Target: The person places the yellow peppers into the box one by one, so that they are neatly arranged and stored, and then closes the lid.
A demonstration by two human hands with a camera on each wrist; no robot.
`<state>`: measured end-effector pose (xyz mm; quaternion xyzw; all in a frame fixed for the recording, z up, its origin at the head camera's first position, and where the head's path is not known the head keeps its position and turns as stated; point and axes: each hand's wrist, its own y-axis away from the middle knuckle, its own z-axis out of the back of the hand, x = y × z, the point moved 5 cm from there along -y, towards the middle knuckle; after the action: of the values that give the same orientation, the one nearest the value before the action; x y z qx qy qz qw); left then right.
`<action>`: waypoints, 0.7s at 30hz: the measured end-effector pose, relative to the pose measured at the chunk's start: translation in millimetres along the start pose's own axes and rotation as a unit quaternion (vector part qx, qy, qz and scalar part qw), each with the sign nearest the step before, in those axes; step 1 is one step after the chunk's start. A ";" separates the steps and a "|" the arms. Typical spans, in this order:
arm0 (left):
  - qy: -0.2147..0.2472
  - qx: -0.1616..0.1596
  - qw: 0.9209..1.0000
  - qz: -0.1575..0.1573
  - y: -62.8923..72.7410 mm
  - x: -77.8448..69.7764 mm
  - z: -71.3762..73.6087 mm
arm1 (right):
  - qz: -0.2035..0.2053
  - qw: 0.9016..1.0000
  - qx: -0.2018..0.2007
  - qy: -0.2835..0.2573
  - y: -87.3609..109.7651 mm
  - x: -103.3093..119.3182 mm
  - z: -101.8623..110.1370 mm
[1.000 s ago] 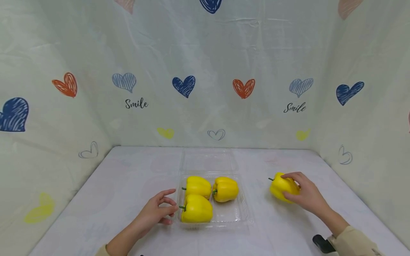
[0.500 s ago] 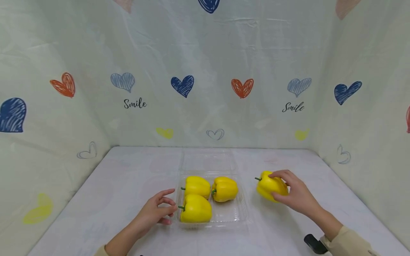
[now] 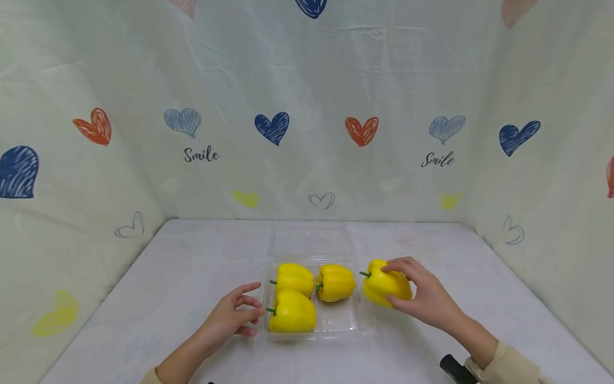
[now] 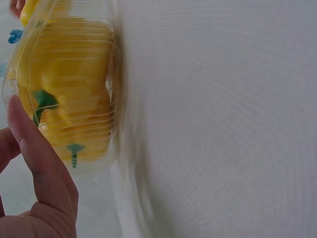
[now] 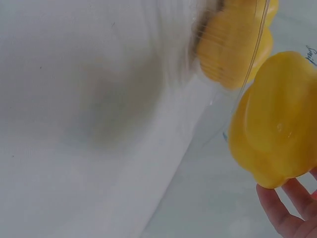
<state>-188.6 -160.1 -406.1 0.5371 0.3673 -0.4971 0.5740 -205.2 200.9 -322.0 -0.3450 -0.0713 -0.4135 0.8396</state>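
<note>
My right hand [image 3: 428, 297] grips a yellow bell pepper [image 3: 386, 285] between thumb and fingers, just off the right side of a clear plastic container [image 3: 338, 322]. In the right wrist view the held pepper [image 5: 275, 116] hangs above the table, its shadow falling below. Inside the container lie three more yellow peppers: one at back left [image 3: 295, 278], one at back right [image 3: 336, 284] and one at front left [image 3: 292, 313]. At the container's left edge is my left hand [image 3: 232, 317], fingers spread and loosely bent; in the left wrist view its thumb [image 4: 29, 134] touches the clear rim.
The container's hinged lid [image 3: 309, 240] lies folded back on the white table [image 3: 192, 266]. A cloth backdrop [image 3: 316, 80] with printed hearts encloses the back and sides. Near my right sleeve is a black object [image 3: 455, 369].
My right hand has carried its pepper leftward across the table, up to the container's right side. The left hand and the three peppers in the container stay put.
</note>
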 end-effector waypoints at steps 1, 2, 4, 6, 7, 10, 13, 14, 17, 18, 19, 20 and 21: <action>0.000 0.000 1.000 0.000 -0.1 0.1 0.2 | 0.003 1.000 0.001 -0.002 -0.7 1.8 -1.0; 0.000 0.000 1.000 0.000 -0.3 0.2 0.2 | 0.006 1.000 0.001 -0.005 -1.4 3.9 -1.9; 0.000 -0.001 1.000 0.000 -0.5 0.2 0.1 | 0.005 1.000 0.005 -0.008 -2.6 6.5 -4.2; 0.002 0.000 1.000 -0.001 -0.5 0.3 -0.2 | 0.000 1.000 0.011 -0.011 -3.7 8.7 -7.0; 0.002 0.001 1.000 -0.001 -0.6 0.4 -0.3 | -0.001 1.000 0.013 -0.012 -4.3 9.7 -8.3; 0.004 0.002 1.000 -0.003 -0.7 1.1 -0.2 | -0.001 1.000 0.020 -0.019 -5.9 12.7 -12.8; 0.003 0.000 1.000 -0.003 -0.8 1.6 0.2 | 0.001 0.999 0.026 -0.030 -7.6 16.7 -16.9; 0.002 -0.001 1.000 -0.003 -0.8 1.4 0.1 | 0.001 0.999 0.029 -0.033 -8.4 18.4 -18.3; 0.001 -0.003 1.000 -0.002 -0.4 0.6 0.0 | 0.003 0.998 0.038 -0.043 -10.7 23.9 -22.1; 0.001 -0.002 1.000 -0.002 -0.5 0.3 -0.2 | 0.005 0.998 0.040 -0.045 -11.4 25.8 -23.3; 0.001 -0.002 1.000 -0.002 -0.5 -0.1 -0.4 | 0.007 0.998 0.041 -0.048 -12.0 27.7 -24.4; 0.001 -0.002 1.000 -0.001 -0.6 -0.1 -0.4 | 0.011 0.998 0.042 -0.050 -12.7 29.3 -25.5; 0.002 -0.001 1.000 -0.002 -0.8 0.1 -0.4 | 0.015 0.998 0.043 -0.051 -13.1 30.9 -26.6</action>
<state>-189.3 -159.6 -406.5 0.5367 0.3697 -0.4969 0.5731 -199.3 158.5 -322.7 -0.3305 -0.1267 -0.3788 0.8551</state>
